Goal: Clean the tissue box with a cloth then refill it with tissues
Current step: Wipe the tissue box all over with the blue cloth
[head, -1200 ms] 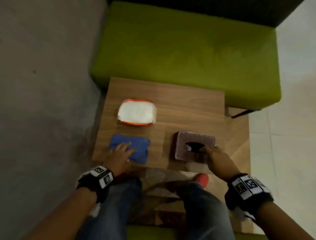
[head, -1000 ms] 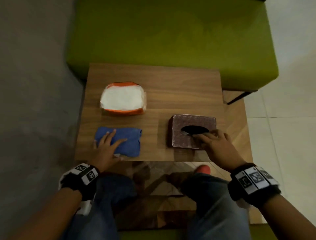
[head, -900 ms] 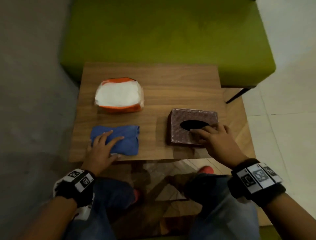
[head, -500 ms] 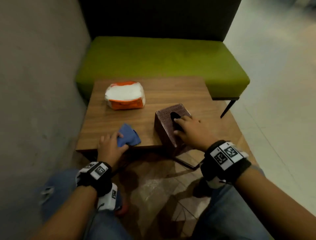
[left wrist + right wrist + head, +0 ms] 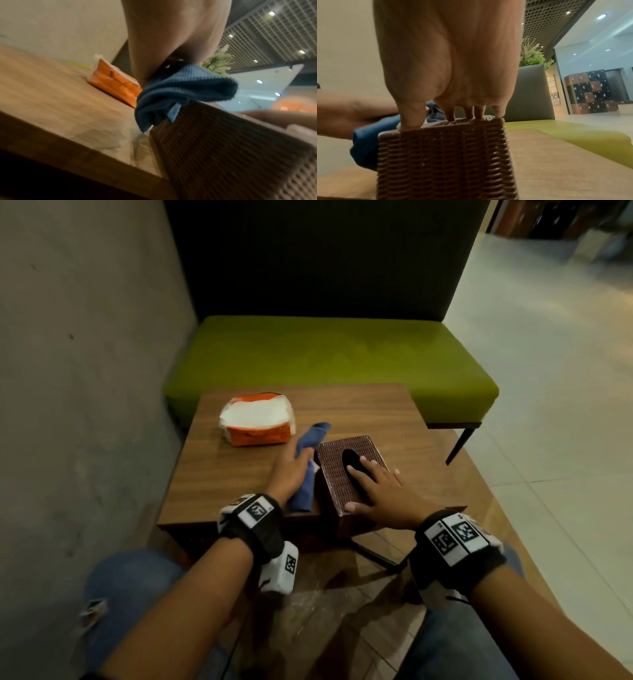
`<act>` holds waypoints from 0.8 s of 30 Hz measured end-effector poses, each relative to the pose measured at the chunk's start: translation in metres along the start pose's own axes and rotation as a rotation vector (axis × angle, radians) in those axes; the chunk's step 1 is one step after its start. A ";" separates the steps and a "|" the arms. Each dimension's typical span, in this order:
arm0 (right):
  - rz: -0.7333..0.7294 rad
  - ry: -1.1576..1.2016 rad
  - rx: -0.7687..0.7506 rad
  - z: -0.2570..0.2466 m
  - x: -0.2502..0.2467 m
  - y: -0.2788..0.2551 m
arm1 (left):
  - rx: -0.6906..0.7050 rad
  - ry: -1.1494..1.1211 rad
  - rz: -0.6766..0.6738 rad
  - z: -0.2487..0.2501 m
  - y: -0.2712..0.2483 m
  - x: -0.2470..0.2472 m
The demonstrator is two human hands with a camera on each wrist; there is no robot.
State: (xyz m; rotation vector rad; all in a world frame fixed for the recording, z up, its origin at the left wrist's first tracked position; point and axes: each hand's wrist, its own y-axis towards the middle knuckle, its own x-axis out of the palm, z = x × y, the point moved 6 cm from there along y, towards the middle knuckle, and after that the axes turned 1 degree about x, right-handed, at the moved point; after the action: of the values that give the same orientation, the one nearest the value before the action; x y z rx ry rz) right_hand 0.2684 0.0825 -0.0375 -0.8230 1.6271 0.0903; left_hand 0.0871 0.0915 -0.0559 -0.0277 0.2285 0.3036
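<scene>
Moved against the tissue box, left hand grips the cloth; right hand flat atop, box pointing away

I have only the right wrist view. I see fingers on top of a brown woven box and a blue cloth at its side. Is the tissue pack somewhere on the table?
Observer: Yes. In the head view the orange tissue pack lies on the table, beyond the left hand and apart from the tissue box.
Operator: Does a tissue come out of the box?
Observer: None shows. The oval opening looks dark, and the right hand lies flat, fingers partly over it.
Operator: How does the cloth meet the box?
Observer: In the left wrist view the blue cloth, gripped by the left hand, drapes over the box's top edge.
</scene>
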 end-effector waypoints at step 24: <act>0.016 0.111 0.037 -0.012 -0.004 0.002 | 0.267 0.399 -0.353 0.017 -0.053 -0.011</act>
State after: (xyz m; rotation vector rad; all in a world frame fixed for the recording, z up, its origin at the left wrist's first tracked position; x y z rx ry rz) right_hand 0.2569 0.0797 -0.0316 -0.7991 1.7349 0.0262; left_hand 0.0967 0.0384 -0.0370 0.1360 0.6503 -0.0903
